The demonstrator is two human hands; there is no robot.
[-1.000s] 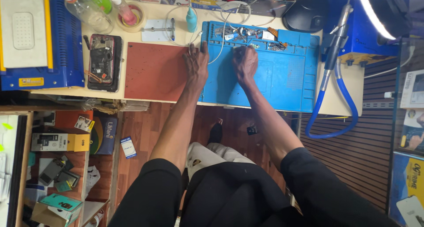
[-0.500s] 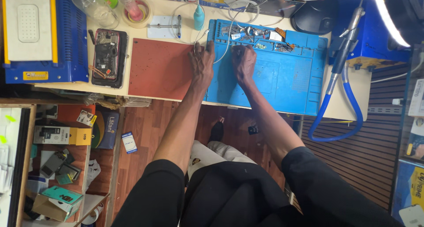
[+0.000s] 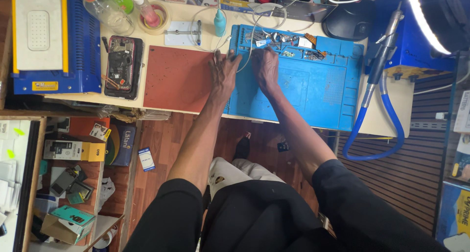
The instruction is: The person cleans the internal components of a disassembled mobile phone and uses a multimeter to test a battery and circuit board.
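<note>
Both hands have barely moved: the left hand (image 3: 224, 72) is still laid flat with fingers spread across the red mat (image 3: 176, 78) and blue mat (image 3: 313, 93), while the right hand (image 3: 266, 66) stays by the small parts (image 3: 281, 40), its fingers too hidden to tell.

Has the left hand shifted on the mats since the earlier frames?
No. The left hand straddles the seam between the red mat and blue mat, as before.

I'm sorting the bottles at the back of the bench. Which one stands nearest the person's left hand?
The small teal bottle, standing alone just behind the left hand by the blue mat's corner. The clear, green and pink-filled ones cluster farther left, near the tape roll.
</note>
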